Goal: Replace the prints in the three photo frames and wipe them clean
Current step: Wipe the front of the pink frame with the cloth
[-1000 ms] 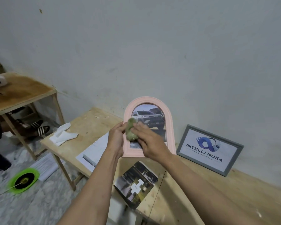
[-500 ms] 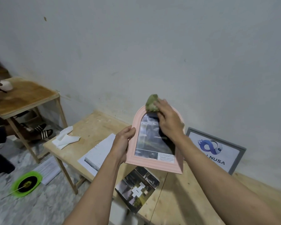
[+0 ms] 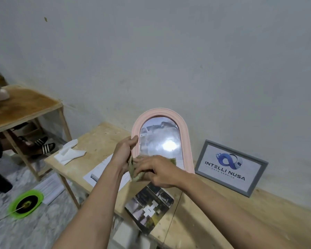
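Pink arched photo frame (image 3: 185,141) stands upright over the middle of the wooden table (image 3: 100,141), its glass throwing back a bright glare over a faded print. At its left edge the left hand (image 3: 123,153) grasps the frame, thumb up along the pink rim. Low across the glass, the right hand (image 3: 156,172) presses a crumpled green cloth (image 3: 135,174) against the bottom part of the frame, fingers curled over the cloth and clutching it. To the right, a grey rectangular frame (image 3: 231,168) with a blue logo print leans on the white wall (image 3: 169,51). Nearer, a loose photo print (image 3: 149,211) lies flat by the near table edge. Left of the hands, white sheets (image 3: 97,174) lie on the table, and farther left a white tissue (image 3: 69,152). A green plate (image 3: 26,203) sits on the floor at far left
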